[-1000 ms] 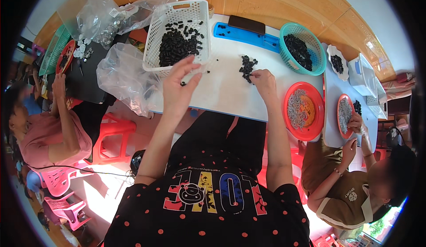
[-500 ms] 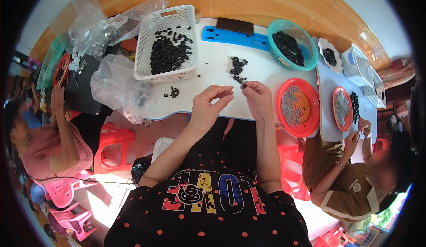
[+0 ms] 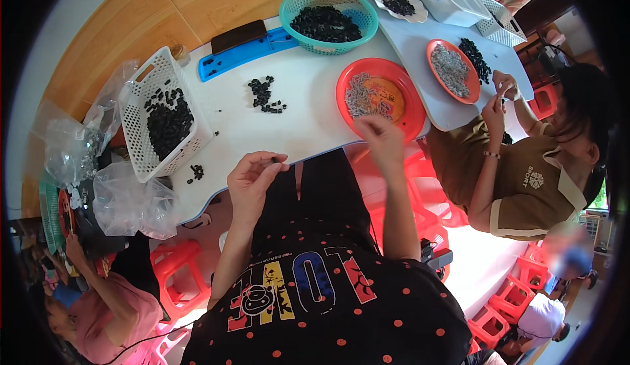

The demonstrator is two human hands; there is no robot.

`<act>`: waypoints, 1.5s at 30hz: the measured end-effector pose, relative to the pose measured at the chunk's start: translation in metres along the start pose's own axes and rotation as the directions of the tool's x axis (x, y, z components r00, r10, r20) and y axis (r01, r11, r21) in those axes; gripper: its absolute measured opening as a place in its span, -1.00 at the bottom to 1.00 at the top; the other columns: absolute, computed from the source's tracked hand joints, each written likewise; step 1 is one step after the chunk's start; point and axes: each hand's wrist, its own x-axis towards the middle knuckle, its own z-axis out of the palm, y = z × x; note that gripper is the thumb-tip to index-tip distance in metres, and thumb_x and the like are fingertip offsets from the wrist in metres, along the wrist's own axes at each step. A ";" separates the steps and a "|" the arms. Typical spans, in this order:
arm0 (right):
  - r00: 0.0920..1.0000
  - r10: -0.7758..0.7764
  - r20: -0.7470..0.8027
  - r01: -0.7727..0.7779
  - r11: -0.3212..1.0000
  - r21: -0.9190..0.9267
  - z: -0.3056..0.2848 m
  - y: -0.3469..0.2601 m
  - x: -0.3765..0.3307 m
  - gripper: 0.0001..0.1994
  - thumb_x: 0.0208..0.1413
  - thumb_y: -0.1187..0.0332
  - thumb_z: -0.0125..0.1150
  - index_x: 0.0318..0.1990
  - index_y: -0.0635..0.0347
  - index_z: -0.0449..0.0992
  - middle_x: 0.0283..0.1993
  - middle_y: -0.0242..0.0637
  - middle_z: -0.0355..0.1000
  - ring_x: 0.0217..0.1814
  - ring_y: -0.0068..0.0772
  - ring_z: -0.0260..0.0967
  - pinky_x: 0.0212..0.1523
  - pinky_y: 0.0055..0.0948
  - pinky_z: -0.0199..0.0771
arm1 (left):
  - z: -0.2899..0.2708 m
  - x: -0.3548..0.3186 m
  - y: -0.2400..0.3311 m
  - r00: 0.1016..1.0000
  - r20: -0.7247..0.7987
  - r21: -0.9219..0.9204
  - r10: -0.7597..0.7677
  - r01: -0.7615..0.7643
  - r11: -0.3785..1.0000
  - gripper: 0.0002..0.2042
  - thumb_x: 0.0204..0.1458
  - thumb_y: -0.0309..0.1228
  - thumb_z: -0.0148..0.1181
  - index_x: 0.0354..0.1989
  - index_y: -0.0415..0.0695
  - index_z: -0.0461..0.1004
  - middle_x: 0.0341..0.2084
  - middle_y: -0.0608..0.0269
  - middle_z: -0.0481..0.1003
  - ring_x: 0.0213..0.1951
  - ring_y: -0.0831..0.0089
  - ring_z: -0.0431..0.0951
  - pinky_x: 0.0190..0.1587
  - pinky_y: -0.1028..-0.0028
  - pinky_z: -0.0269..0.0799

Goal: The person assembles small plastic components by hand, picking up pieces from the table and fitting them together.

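My left hand (image 3: 249, 180) is raised at the near edge of the white table (image 3: 302, 115). Its thumb and fingers pinch a small black cylindrical piece (image 3: 275, 160). Over the near rim of the red plate (image 3: 412, 112), my right hand (image 3: 386, 143) has its fingers drawn together beside a heap of thin grey metal pieces (image 3: 363, 96). Whatever its fingertips hold, if anything, does not show. Beyond my left hand lies a loose cluster of black pieces (image 3: 260, 93), with a smaller cluster (image 3: 195, 173) to the left.
A white basket (image 3: 205, 134) of black pieces stands left, beside clear plastic bags (image 3: 131, 201). At the back are a blue tray (image 3: 279, 40) under a dark flat case (image 3: 239, 35) and a green basket (image 3: 367, 33). A co-worker (image 3: 525, 174) sits right, another (image 3: 121, 296) left.
My view has turned to the right. The right hand has left the black cluster and reached over to the red plate. A black piece now shows in my left hand's pinch.
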 end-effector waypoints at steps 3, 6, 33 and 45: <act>0.978 -0.198 -0.065 0.133 0.833 -0.537 -0.059 0.020 0.020 -0.84 0.04 0.37 0.24 -0.28 0.28 0.58 -0.34 -0.17 0.51 -0.32 -0.22 0.47 -0.26 -0.28 0.43 | -0.001 -0.003 -0.008 0.999 -0.008 -0.050 -0.046 0.046 0.998 -0.84 0.03 -0.66 0.19 -0.19 -0.33 0.53 -0.36 0.14 0.56 -0.35 0.47 0.56 -0.19 0.55 0.46; 0.980 -0.200 -0.012 0.130 0.682 -0.720 -0.085 0.035 0.023 -0.86 -0.02 0.37 0.26 -0.32 0.23 0.59 -0.33 -0.12 0.48 -0.22 -0.09 0.45 -0.18 -0.20 0.40 | 0.000 -0.006 -0.016 0.996 -0.021 -0.067 -0.083 0.082 0.994 -0.83 0.02 -0.65 0.20 -0.18 -0.33 0.54 -0.36 0.14 0.56 -0.36 0.48 0.56 -0.20 0.56 0.46; 0.933 -0.061 0.354 -0.082 0.924 0.374 0.000 -0.059 -0.022 -0.93 0.01 0.62 0.25 -0.32 0.37 0.56 -0.40 -0.34 0.50 -0.32 -0.64 0.42 -0.26 -0.68 0.38 | 0.017 -0.004 -0.009 0.966 0.182 -0.435 -0.185 0.248 0.866 -0.82 0.07 -0.64 0.15 -0.14 -0.32 0.51 -0.32 0.09 0.56 -0.30 0.45 0.59 -0.21 0.57 0.51; 0.819 -0.109 0.563 0.113 0.993 0.029 0.048 -0.088 -0.035 -0.94 0.04 0.57 0.28 -0.32 0.33 0.56 -0.38 -0.39 0.46 -0.37 -0.71 0.35 -0.38 -0.70 0.32 | -0.004 -0.011 -0.014 0.979 0.116 -0.388 -0.170 0.202 0.899 -0.83 0.07 -0.58 0.20 -0.16 -0.28 0.54 -0.37 0.18 0.57 -0.34 0.54 0.58 -0.35 0.66 0.43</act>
